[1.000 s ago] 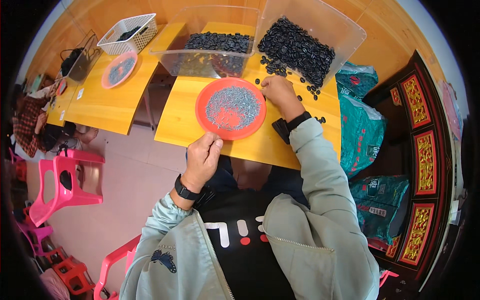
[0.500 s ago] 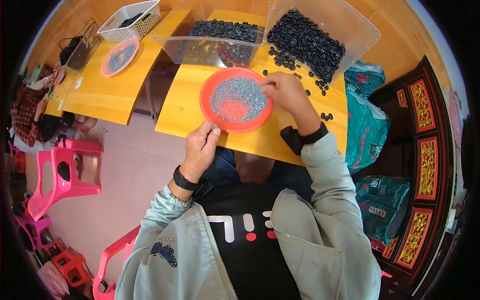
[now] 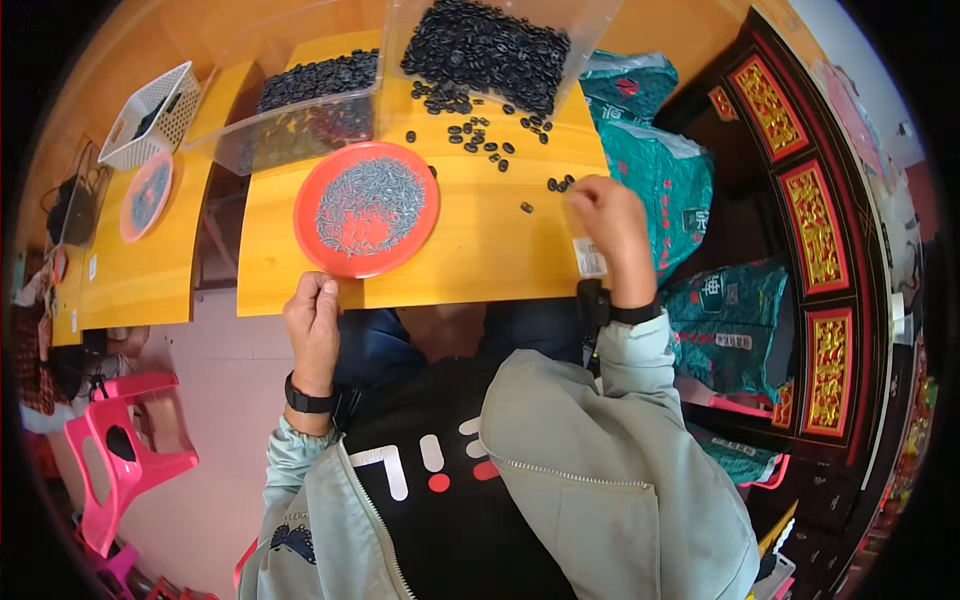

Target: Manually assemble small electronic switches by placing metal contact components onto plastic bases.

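Note:
An orange-red plate (image 3: 425,215) holds a heap of short, thin grey metal pieces (image 3: 385,190) that look like pins or screws. Just below its near rim, by the table's front edge, my left hand (image 3: 312,320) is closed, thumb pressed against the fingers; whatever it grips is hidden. My right hand (image 3: 612,215) is over the table's right side with fingers curled together, beside a few small black oval pieces (image 3: 560,184). I cannot make out anything between its fingertips. More black oval pieces (image 3: 480,135) lie scattered beyond the plate's right side.
At the back, a clear bin (image 3: 590,25) lies spilling black pieces onto the yellow table (image 3: 480,250). Another clear bin (image 3: 310,125) stands left of it. Further left are a second plate (image 3: 168,200) and a white basket (image 3: 185,110). Green bags (image 3: 660,190) crowd the right edge.
My right hand has left the plate's right rim and moved right, to the loose black pieces near the table's right edge. My left hand stays closed below the plate. The view has turned right.

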A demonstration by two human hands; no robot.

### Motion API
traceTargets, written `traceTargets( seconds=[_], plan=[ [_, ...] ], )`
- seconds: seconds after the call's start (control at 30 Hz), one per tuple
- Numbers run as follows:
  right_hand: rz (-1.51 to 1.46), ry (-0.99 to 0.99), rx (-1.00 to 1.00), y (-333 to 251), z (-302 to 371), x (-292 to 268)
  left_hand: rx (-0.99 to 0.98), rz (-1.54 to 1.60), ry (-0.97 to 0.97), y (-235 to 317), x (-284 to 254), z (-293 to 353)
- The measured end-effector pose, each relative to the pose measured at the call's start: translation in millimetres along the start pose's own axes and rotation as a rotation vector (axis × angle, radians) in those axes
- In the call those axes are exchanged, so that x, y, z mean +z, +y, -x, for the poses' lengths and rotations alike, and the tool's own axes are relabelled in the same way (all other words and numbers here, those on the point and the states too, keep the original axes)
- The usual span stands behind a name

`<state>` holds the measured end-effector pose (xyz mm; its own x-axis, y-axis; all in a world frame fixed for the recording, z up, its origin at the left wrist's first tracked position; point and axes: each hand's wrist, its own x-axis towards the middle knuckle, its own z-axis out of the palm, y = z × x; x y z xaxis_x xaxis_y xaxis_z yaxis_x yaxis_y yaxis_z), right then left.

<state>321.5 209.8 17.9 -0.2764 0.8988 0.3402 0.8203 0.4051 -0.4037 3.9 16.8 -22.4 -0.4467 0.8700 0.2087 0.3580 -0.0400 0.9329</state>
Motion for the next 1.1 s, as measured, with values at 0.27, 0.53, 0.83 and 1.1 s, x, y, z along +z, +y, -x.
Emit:
traceTargets(
  seconds=[0.27, 0.53, 0.83, 1.1],
  plan=[
    [0.044, -0.161, 0.137, 38, 2, -28, -0.029, 0.035, -0.018, 6, 0, 7],
    [0.075, -0.278, 0.043, 44, -56, 48, -0.011, -0.011, -0.03, 18, -2, 16],
    [0.107, -0.247, -0.056, -34, -78, 54, -0.074, 0.054, 0.026, 6, -7, 15],
    [0.159, -0.248, -0.141, -23, -103, 110, -0.096, 0.028, 0.019, 2, -9, 8]
  ],
)
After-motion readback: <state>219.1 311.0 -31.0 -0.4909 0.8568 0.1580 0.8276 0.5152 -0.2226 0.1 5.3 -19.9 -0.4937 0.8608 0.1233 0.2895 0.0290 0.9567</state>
